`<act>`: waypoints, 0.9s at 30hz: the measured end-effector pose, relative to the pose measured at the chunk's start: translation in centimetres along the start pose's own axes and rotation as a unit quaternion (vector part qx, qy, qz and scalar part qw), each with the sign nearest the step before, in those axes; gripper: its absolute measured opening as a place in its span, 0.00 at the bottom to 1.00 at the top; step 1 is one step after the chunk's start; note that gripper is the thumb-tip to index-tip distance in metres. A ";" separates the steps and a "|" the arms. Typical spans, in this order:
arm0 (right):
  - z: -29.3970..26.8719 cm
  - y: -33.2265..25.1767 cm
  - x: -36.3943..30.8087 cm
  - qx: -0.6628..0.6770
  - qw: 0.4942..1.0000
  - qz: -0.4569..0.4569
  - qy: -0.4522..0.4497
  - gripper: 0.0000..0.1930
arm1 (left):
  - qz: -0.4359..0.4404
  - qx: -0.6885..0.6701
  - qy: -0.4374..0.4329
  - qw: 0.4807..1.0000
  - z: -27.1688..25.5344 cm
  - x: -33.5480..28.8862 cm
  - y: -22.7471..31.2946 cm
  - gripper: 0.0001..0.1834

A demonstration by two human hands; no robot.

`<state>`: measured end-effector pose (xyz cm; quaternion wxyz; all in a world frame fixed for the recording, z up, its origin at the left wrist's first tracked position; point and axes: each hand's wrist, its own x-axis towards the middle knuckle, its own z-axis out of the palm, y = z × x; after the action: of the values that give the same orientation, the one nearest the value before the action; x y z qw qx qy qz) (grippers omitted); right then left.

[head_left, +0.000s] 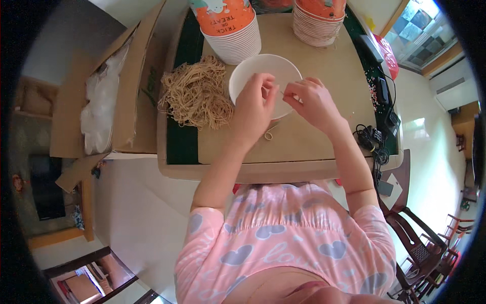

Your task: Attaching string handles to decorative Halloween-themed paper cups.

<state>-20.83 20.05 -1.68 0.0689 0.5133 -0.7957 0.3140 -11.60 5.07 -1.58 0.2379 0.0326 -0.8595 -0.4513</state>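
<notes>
A white paper bucket (263, 63) rests on the table in front of me, its pale open inside facing up. Over it, my left hand (259, 96) and my right hand (310, 99) are close together with fingertips pinched. A thin strand of twine seems to run between them, though the fingers hide most of it. Below the bucket a small loop of twine (269, 134) lies on the brown tabletop cover. Left of the bucket, close to my left hand, is a loose heap of tan twine (197, 93).
Two stacks of orange-and-white buckets, the left stack (230, 38) and the right stack (320, 23), stand at the back. An open cardboard box (134, 96) with white contents borders the table's left side. Black cables (372, 139) and small scattered beads (373, 91) lie along the right edge.
</notes>
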 end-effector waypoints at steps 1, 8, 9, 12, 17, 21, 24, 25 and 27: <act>-0.1 -0.4 -0.1 0.001 0.999 0.038 -0.021 0.06 | 0.091 0.105 0.111 0.984 0.1 -1.0 0.5 0.08; -0.2 -2.4 -0.3 0.092 0.982 0.154 -0.055 0.06 | 0.125 0.141 0.112 0.976 1.5 -7.2 -1.3 0.09; -0.2 -2.4 -0.2 0.091 0.982 0.153 -0.058 0.06 | 0.105 0.159 0.138 0.972 1.7 -7.1 -1.8 0.10; 0.1 -2.7 -0.2 0.088 0.981 0.163 -0.050 0.06 | 0.021 0.116 0.145 0.982 2.8 -6.9 -2.5 0.11; 0.9 -3.2 -0.2 0.105 0.982 0.156 -0.024 0.06 | -0.048 0.030 0.178 0.982 6.3 -6.7 -4.6 0.14; 1.2 -3.3 -0.3 0.086 0.981 0.175 -0.022 0.06 | -0.163 -0.134 0.200 0.957 7.7 -5.9 -5.0 0.10; 1.3 -3.5 -0.5 0.051 0.984 0.173 -0.013 0.05 | -0.098 -0.095 0.209 0.968 7.7 -5.5 -3.9 0.10; 1.3 -3.5 -0.6 0.053 0.986 0.156 -0.005 0.04 | -0.098 -0.095 0.214 0.967 7.7 -5.6 -4.0 0.10; 1.0 -3.4 -0.9 0.057 0.989 0.134 0.001 0.04 | -0.094 -0.202 0.203 0.954 7.5 -6.0 -4.5 0.08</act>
<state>-17.25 19.25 -1.40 -0.0024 0.4048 -0.8381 0.3656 -10.25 9.78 -11.03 0.3660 0.1553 -0.6770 -0.6193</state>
